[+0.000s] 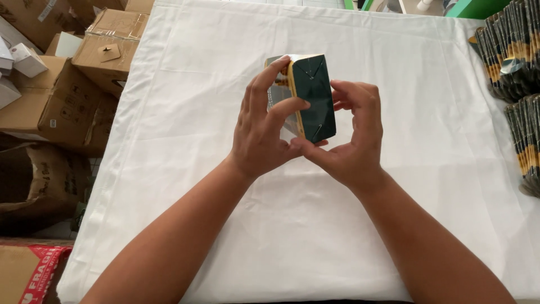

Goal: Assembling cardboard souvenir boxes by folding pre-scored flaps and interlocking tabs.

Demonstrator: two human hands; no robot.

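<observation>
Between both sets of fingers: a small dark-green carton (315, 98) held above the table (427, 169).
Left hand (264, 132) and right hand (351, 141) pinch its side walls; likely light, thin card, easily dented, best held by its edges.

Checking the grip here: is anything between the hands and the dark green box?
Nothing visible is. The left hand and right hand both touch the dark green box directly, holding it above the white cloth. The flat packs lie apart at the right edge.
</observation>
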